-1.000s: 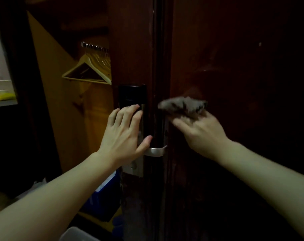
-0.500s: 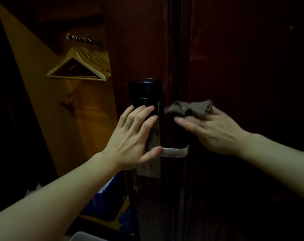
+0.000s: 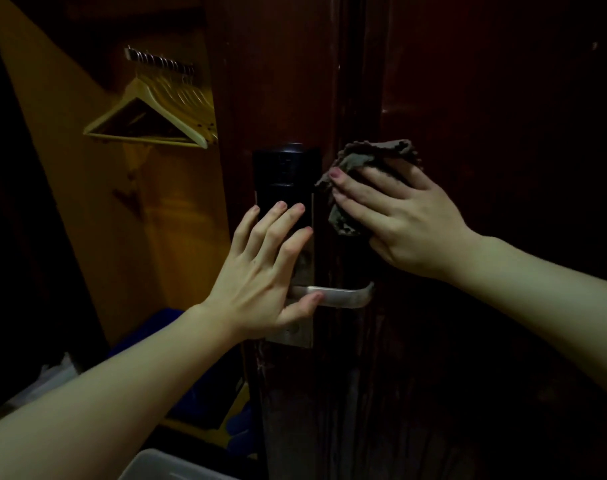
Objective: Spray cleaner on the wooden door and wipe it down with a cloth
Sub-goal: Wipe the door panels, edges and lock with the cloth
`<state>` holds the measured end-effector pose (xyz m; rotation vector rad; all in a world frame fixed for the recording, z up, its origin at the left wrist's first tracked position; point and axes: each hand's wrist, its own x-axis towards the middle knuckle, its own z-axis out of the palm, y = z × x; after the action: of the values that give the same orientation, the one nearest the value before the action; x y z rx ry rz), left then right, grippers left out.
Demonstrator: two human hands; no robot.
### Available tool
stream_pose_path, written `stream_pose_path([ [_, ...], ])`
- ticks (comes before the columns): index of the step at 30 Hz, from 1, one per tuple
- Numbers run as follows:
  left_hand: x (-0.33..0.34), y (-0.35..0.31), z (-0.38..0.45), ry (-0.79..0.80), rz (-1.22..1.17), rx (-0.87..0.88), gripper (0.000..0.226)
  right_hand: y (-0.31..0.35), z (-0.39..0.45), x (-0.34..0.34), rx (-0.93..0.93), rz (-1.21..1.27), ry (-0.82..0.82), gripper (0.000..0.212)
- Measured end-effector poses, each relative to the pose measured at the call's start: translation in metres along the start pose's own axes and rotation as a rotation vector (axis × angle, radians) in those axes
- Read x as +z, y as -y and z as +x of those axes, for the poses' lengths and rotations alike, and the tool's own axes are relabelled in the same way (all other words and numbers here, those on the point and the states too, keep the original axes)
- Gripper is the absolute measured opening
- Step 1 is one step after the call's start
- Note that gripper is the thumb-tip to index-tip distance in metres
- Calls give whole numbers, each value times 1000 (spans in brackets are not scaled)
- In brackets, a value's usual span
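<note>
Glossy wood door [image 3: 503, 98], nubby cloth [image 3: 375, 157].

Left hand [image 3: 260, 271] flat, fingers spread; right hand [image 3: 395, 216] curled, gripping.

Dim hotel-type room entry: electronic lock [image 3: 284, 188] under left fingers [image 3: 278, 223]; wooden hangers [image 3: 149, 116] in closet further left.

dark reddish-brown wooden door [image 3: 485, 98], grey cloth [image 3: 371, 157], black lock panel [image 3: 284, 181], silver lever handle [image 3: 340, 296], pale cream hangers [image 3: 149, 116], amber-yellow closet wall [image 3: 97, 202], blue bin [image 3: 163, 327]
</note>
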<state>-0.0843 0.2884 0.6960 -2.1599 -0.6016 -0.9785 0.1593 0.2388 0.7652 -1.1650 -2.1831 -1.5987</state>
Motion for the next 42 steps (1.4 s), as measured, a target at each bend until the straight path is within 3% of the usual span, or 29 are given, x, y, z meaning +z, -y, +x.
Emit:
stream_pose_path([
  [5,-4,-8,-5,17,31,-54,74,11,-41,14,-131,-16,94,59],
  [10,-12,-19,-23,84,72,-157,80,56,-118,35,-127,52,215,73],
  [15,-8,-23,-51,210,134,-326,96,81,-69,40,156,94,104,69],
  [20,4,-18,-70,353,163,-343,102,99,-26,43,398,152,2,70],
  [22,11,-17,-73,358,155,-337,102,109,-28,50,360,109,14,71],
  [27,29,-17,-81,294,104,-325,105,152,-104,81,-31,22,171,73],
  [29,35,-18,-88,268,74,-319,106,160,-124,82,-95,42,218,71],
  [31,39,-19,-96,252,51,-307,106,155,-112,76,-1,91,126,69],
  [33,44,-17,-104,251,50,-312,106,143,-80,67,207,97,9,68],
  [36,49,-11,-116,269,57,-344,108,144,-52,65,426,89,-57,65],
  [40,51,0,-131,278,36,-356,107,178,-80,80,78,147,-60,49],
  [42,52,8,-132,277,45,-362,106,181,-78,75,49,210,-21,49],
])
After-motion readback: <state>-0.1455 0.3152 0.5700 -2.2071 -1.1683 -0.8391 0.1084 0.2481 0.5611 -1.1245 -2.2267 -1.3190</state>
